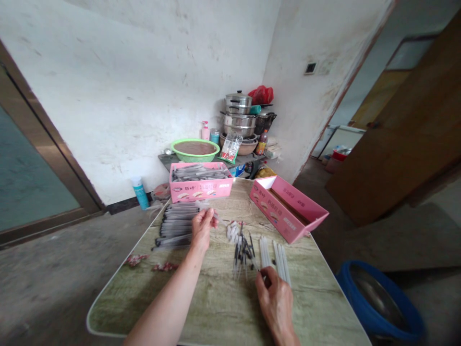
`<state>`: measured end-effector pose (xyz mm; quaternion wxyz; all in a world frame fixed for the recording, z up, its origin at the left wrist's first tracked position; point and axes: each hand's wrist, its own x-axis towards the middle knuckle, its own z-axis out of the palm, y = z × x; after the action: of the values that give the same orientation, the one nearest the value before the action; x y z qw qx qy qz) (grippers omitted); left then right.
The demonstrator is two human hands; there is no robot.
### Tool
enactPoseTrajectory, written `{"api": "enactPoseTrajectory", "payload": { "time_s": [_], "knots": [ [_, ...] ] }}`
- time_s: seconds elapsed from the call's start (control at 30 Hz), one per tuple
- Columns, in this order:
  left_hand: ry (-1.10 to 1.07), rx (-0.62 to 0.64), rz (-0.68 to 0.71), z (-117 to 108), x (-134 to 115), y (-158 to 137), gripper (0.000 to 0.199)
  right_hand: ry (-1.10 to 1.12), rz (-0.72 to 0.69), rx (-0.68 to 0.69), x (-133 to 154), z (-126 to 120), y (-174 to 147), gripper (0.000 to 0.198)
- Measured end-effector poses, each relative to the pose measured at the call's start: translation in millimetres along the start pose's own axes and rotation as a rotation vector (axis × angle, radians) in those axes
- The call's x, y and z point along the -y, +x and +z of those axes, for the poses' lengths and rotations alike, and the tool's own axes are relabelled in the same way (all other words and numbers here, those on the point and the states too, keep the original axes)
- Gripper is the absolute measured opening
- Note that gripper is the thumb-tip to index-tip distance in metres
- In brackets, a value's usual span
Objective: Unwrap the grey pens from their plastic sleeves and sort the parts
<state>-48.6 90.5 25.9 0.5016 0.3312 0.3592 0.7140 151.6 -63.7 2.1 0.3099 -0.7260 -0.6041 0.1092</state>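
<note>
Pinching a pale see-through piece [220, 220] between thumb and fingers, left hand [204, 228] hangs over the middle of the table, beside the pen row; right hand [274, 302] low, fingers curled in, fingertips by the near edge of the thin dark sticks [246, 251]; cannot tell if it grips one, too small and partly hidden. Sticks lie in a loose, crossed heap between the hands; small white pieces [234, 232] piled just beyond; white tubes [264, 251] in two bunches right of the heap, partly behind the right hand; pen row [178, 223] at left, dark ends facing left. Likely slips: sticks catching on each other if one is pulled out fast, since they cross; white tubes rolling if the right wrist knocks them; pale piece dropping if the light pinch loosens; pen row scattering if the left forearm swings. Further out: full pink box [200, 190] behind the row, second pink box [288, 211] far right, both on the wood-look table [216, 307]; green basin [194, 156] and stacked pots [238, 122] past the table; blue tub [342, 278] on the floor, right.
</note>
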Motion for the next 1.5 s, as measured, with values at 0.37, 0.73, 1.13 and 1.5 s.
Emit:
{"api": "enactPoseTrajectory", "payload": {
  "time_s": [0.37,0.73,1.13,1.5],
  "knots": [
    [0.169,0.386,-0.25,8,11,-17,0.041,0.026,0.055,-0.089,14,6,17,0.033],
    [0.117,0.683,-0.362,19,3,-38,0.036,1.031,0.15,0.378,44,16,35,0.048],
    [-0.034,0.505,-0.354,14,-6,-24,0.036,1.558,0.377,0.7,41,23,21,0.038],
    [0.013,0.462,-0.337,13,3,-24,0.03,1.252,0.232,0.474,47,22,16,0.042]
  ]
}}
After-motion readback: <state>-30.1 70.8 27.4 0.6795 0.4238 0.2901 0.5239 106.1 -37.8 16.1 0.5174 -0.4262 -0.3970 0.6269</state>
